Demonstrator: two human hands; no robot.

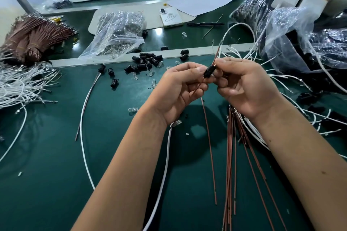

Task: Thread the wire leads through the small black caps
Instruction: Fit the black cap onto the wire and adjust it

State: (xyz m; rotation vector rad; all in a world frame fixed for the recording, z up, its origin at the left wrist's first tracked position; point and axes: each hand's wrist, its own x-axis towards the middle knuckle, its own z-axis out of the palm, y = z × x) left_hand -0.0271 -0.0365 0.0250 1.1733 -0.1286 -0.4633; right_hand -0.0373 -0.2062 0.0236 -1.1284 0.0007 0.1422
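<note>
Left hand [176,88] pinches the black cap [208,71], right hand [242,84] pinches the brown wire [216,56]; loose grip could let it slip back out.

Left hand [178,88] and right hand [246,86] meet, fingers curled, pinching.

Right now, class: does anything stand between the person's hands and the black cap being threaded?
Nothing visible does. The left hand and right hand both pinch the black cap directly, and a red-brown wire lead already runs through it, showing above and hanging below over the green table.
</note>
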